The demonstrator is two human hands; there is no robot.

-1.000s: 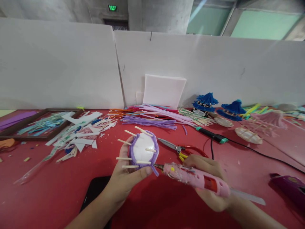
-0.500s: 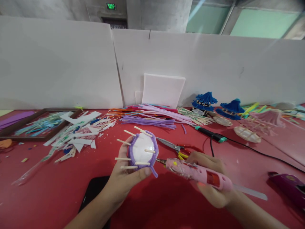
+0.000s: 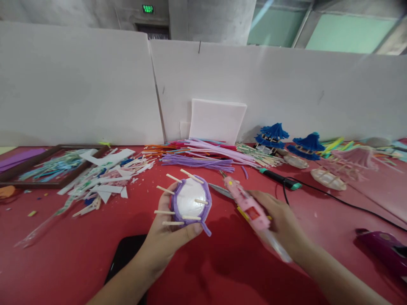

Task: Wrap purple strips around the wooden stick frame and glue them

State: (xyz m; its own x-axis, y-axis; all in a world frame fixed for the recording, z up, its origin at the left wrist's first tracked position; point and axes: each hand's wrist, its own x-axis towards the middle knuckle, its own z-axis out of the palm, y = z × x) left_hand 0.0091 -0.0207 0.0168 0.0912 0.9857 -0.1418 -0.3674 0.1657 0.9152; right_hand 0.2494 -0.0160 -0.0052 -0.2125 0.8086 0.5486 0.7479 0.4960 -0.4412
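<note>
The purple-edged craft piece sits in the left hand, fingers holding its edge; the right hand grips a pink glue gun over the worktop.

The left hand holds a white disc edged with purple trim and set with short sticks. The right hand grips a pink glue gun, its nozzle apart from the disc. Scissors lie on the red counter, partly behind the gun.
</note>
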